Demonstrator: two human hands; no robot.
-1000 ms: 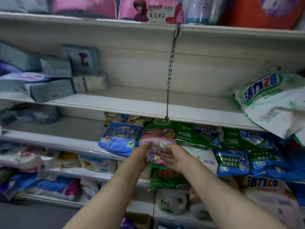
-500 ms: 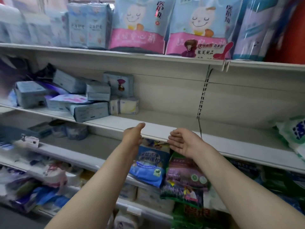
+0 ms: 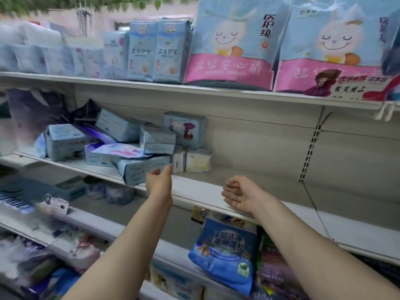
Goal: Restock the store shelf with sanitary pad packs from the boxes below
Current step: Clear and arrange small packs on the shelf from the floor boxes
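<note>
A white middle shelf (image 3: 249, 187) holds a loose heap of pale blue sanitary pad packs (image 3: 142, 169) at its left, with one pack standing upright (image 3: 186, 132) behind them and two small cream packs (image 3: 198, 160) beside it. My left hand (image 3: 159, 180) is raised in front of the heap, fingers relaxed, holding nothing; its fingertips are close to the nearest blue pack. Palm up, my right hand (image 3: 240, 197) hovers at the shelf's front edge with loosely curled fingers and nothing in it. No boxes are in view.
The top shelf (image 3: 151, 84) carries upright blue pad packs (image 3: 159, 50) and large blue-and-pink bags (image 3: 233, 46). Detergent bags (image 3: 225, 252) fill the lower shelf under my right arm. A slotted upright rail (image 3: 311, 146) runs down the back panel at right.
Both hands let go of the bags on the lower shelf and rose to the middle shelf. My view tilted up and left, bringing the top shelf into sight.
</note>
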